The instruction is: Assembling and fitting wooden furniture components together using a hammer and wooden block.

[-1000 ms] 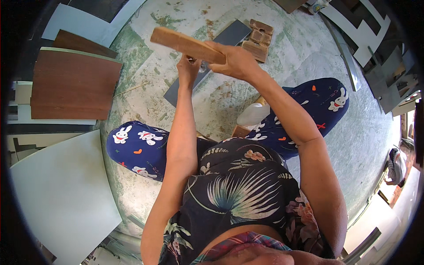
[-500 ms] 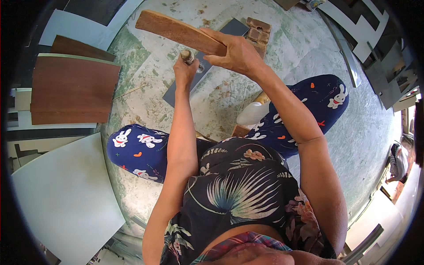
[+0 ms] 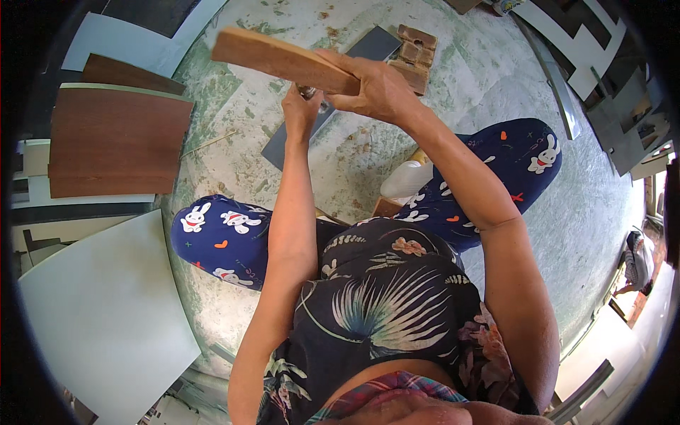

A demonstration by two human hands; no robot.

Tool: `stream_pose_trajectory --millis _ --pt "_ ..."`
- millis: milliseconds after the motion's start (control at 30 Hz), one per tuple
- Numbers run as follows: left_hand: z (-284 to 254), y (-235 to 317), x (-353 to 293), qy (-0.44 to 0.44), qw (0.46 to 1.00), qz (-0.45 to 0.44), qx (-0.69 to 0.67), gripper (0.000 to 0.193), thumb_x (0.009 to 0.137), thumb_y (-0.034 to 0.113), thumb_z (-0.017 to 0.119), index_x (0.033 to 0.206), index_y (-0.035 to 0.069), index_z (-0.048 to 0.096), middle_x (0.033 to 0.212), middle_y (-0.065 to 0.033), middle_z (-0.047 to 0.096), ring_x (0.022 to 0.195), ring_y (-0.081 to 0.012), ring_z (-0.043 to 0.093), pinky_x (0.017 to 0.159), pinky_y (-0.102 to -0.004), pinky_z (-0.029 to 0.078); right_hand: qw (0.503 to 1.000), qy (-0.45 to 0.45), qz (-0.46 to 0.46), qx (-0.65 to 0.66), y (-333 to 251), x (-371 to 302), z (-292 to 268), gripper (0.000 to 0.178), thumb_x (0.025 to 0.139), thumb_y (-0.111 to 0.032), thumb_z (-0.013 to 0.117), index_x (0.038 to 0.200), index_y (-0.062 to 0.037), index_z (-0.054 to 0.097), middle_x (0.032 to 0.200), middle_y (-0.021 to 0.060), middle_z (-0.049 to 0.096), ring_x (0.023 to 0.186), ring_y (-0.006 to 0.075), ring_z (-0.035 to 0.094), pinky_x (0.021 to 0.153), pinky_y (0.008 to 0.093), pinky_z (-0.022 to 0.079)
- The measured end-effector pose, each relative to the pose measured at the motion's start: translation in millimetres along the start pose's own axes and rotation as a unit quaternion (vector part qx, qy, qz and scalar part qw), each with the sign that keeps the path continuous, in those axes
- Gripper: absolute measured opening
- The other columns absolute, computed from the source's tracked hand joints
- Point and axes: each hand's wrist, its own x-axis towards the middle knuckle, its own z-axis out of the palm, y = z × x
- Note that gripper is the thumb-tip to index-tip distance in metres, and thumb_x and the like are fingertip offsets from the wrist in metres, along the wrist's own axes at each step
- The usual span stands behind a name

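Observation:
My right hand [image 3: 382,88] is wrapped round one end of a thick, flat wooden bat [image 3: 280,60], which stretches out to the left above the floor. Just under its near edge, my left hand [image 3: 300,115] is closed round the upright handle of a chisel-like tool [image 3: 307,91]. Only the metal-ringed handle top shows; the fist covers most of the tool, and I cannot tell whether the bat touches it. Below both hands a narrow dark grey strip [image 3: 280,145] lies slantwise on the floor, its middle partly hidden.
Reddish bricks [image 3: 416,53] lie beside the strip's far end. Brown boards [image 3: 117,142] and a large pale panel [image 3: 113,319] are on the left. Cut panels [image 3: 567,42] and a long metal bar [image 3: 556,85] lie at the right. A white-covered foot [image 3: 406,180] is near my knee.
The wooden bat has come down and slightly nearer, now covering more of the handle top. My left hand stays at about the same place.

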Motion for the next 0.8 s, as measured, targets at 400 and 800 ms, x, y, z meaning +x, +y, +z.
stream_pose_trajectory --millis 400,800 --pt "-1 0 5 -0.059 0.996 -0.036 0.054 0.031 0.081 0.012 0.069 0.109 -0.001 0.065 0.095 -0.0159 0.071 0.09 -0.0227 0.069 0.076 -0.033 0.052 0.998 -0.031 0.043 -0.016 1 1 3 0.069 0.072 -0.038 0.069 0.138 -0.0265 0.051 0.097 0.0142 0.069 0.088 0.0334 0.066 0.074 0.044 0.053" --pt "5 -4 11 -0.095 0.993 -0.019 0.06 0.03 0.081 0.017 0.071 0.105 0.0 0.066 0.096 -0.0158 0.072 0.093 -0.0237 0.069 0.077 -0.0338 0.052 0.994 -0.034 0.054 -0.087 22 -5 16 0.071 0.072 -0.043 0.069 0.138 -0.0256 0.05 0.093 0.0161 0.068 0.089 0.0338 0.066 0.076 0.0447 0.052"
